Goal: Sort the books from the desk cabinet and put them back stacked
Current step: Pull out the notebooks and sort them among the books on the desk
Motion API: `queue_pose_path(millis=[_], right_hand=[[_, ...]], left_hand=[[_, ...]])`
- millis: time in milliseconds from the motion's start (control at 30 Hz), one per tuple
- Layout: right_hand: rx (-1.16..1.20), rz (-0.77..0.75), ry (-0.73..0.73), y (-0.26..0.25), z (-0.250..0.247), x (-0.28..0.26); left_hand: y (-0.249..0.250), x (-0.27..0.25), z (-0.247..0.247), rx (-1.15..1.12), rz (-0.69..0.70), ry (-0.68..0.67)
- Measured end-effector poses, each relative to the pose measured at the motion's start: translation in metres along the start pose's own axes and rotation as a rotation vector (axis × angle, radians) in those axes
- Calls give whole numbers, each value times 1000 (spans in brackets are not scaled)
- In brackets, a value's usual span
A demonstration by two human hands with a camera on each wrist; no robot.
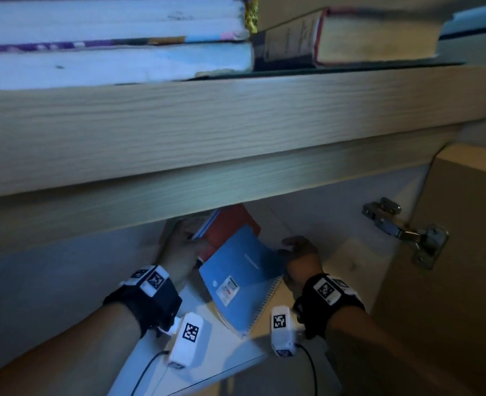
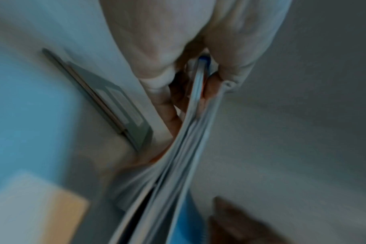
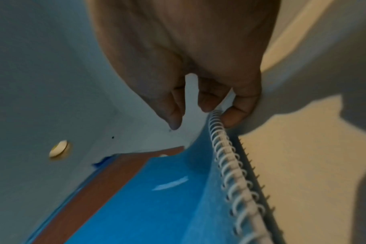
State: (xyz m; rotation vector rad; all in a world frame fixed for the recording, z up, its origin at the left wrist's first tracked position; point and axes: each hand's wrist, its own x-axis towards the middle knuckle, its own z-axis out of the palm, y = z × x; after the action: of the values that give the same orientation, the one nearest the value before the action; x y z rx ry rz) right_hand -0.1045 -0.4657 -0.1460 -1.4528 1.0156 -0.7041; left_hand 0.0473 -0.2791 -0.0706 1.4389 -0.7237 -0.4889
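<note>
Inside the desk cabinet, a blue spiral notebook (image 1: pixel 242 270) lies tilted on top of a red book (image 1: pixel 227 224). My left hand (image 1: pixel 179 247) grips the left edge of this small stack. In the left wrist view my left hand (image 2: pixel 192 84) has thumb and fingers closed around the page edges of the stack (image 2: pixel 178 165). My right hand (image 1: pixel 299 252) is at the notebook's far right corner. In the right wrist view my right hand (image 3: pixel 215 107) pinches the white spiral end of the blue notebook (image 3: pixel 157 206), with the red book (image 3: pixel 107 178) showing under it.
The wooden desk edge (image 1: pixel 236 124) overhangs the cabinet opening. On the desk lie a stack of thick books (image 1: pixel 107 38) and a red-edged book (image 1: pixel 373 35). The cabinet door with its metal hinge (image 1: pixel 407 230) stands open at right. A thin flat item (image 2: pixel 107 102) lies inside.
</note>
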Motion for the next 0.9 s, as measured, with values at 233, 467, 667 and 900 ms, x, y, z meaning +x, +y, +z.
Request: queue_pose_path(millis=[233,467,667,900], right_hand=[[242,80,-54,16,23,-16],[-480,26,-135,-2,40,-34],[-700,-87,-261,-15,67,-57],[302,141,-184,-5,61,-96]], left_hand=[[25,-11,-47,-430,-78,160],[-1,-30,-74,-435,-484,210],[-22,-72,-69,-92,-606,-264],[-41,-91,-82,-223,-462,-39]])
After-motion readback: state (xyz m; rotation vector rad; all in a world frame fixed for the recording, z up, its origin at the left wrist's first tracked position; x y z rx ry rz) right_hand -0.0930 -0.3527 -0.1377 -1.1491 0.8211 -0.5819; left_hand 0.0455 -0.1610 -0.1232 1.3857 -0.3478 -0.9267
